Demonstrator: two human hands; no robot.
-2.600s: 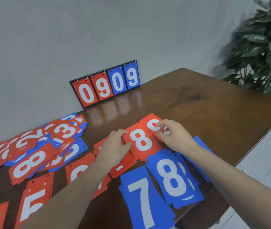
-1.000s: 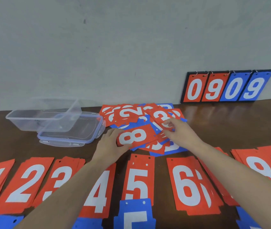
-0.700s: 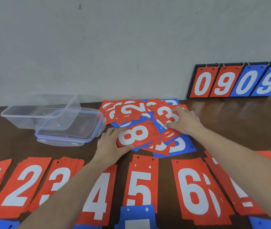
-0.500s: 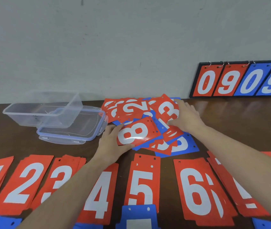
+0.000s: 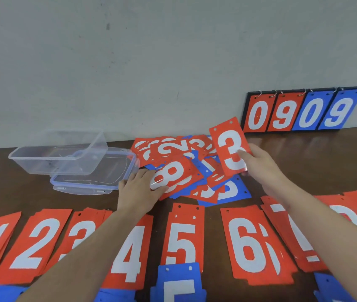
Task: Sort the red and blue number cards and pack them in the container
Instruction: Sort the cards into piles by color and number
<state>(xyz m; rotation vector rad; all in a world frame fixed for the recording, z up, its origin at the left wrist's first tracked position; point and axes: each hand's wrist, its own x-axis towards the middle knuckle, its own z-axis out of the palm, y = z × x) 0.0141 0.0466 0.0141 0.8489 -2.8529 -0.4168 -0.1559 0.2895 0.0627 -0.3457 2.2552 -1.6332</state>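
A: See the right hand (image 5: 260,164)? It pinches a red 3 card (image 5: 229,147) by its lower edge, held up clear of the mixed pile (image 5: 186,171)

B: And the left hand (image 5: 138,190)?

A: Thumb on top of the red 8 card (image 5: 173,175), which lies at the pile's near-left edge; the fingers are beside it, but I can't tell if they go under

B: Where's the container (image 5: 58,158)?

A: Clear tub, left of the pile, sitting partly on its lid (image 5: 95,177). Red stacks from 1 to 6 (image 5: 182,236) lie in a row nearest us, blue stacks (image 5: 179,284) in front of them, and a 0909 scoreboard (image 5: 301,111) leans on the wall
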